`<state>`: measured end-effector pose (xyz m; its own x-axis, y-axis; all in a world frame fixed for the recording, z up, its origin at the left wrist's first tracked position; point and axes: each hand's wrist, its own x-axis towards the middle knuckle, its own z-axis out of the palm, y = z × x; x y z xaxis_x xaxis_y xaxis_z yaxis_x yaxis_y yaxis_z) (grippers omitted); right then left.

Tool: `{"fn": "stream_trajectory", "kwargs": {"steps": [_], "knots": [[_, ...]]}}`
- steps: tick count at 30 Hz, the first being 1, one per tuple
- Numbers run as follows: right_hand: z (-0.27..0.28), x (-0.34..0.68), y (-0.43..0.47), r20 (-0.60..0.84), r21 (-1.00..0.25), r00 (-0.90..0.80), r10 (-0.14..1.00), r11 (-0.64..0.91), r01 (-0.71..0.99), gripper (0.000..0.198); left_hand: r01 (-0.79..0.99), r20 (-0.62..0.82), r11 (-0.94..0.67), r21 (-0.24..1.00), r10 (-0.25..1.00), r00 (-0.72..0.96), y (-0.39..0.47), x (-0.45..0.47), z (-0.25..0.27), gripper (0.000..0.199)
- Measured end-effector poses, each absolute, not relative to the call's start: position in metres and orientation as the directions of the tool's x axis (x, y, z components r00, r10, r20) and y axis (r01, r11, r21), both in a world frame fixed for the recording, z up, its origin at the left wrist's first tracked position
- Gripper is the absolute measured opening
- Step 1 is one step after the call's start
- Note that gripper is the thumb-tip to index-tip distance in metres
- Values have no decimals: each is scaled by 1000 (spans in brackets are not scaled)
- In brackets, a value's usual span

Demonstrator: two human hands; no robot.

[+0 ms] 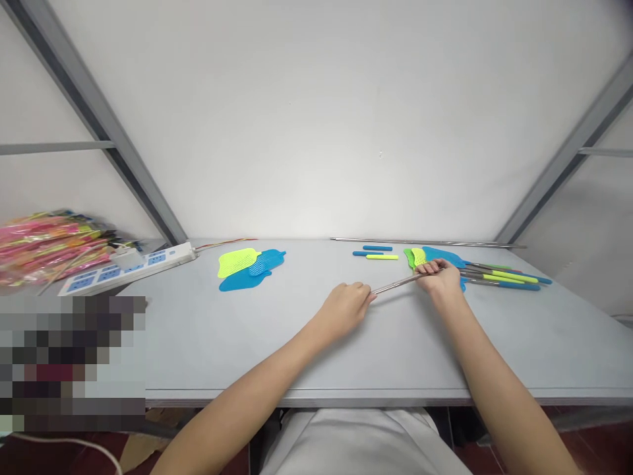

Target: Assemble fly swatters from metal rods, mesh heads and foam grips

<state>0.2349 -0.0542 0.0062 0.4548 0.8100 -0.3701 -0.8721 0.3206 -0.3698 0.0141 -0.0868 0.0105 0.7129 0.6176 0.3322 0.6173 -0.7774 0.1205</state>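
A thin metal rod [395, 285] runs between my two hands above the table, slanting slightly up to the right. My left hand [349, 305] is closed around its left part. My right hand [440, 277] grips the rod farther right, palm partly turned up. Just behind my right hand lie fly swatters with green, yellow and blue heads [440, 254] and metal shafts, their blue and yellow handles [514, 278] pointing right. Several loose handle grips, blue and yellow [382, 257], rest near the wall. My right hand hides part of the swatter heads.
Loose yellow [239, 262] and blue swatter heads [242, 282] lie overlapped at left. Metal rods [420, 242] lie along the wall. A power strip [163, 259] and a pile of wrapped colourful items [54, 247] sit far left. Grey frame posts slant up on both sides.
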Motion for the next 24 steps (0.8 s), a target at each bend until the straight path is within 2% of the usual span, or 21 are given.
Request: {"fn": "stream_trajectory", "kwargs": {"steps": [6,10,15,24], "knots": [[6,231,-54,-325,-386,464,824,333,-861,20,618,238,-786,2,600,764,-99,20,-2,32],[4,222,-54,-281,-376,438,854,322,-869,25,680,181,-733,-18,666,724,-102,20,-5,28],[2,212,-56,-215,-369,431,876,336,-867,29,746,119,-661,79,749,651,-100,19,-4,28],[4,209,-58,-120,-354,399,909,336,-873,30,745,125,-641,184,767,629,-97,19,-8,31]]}}
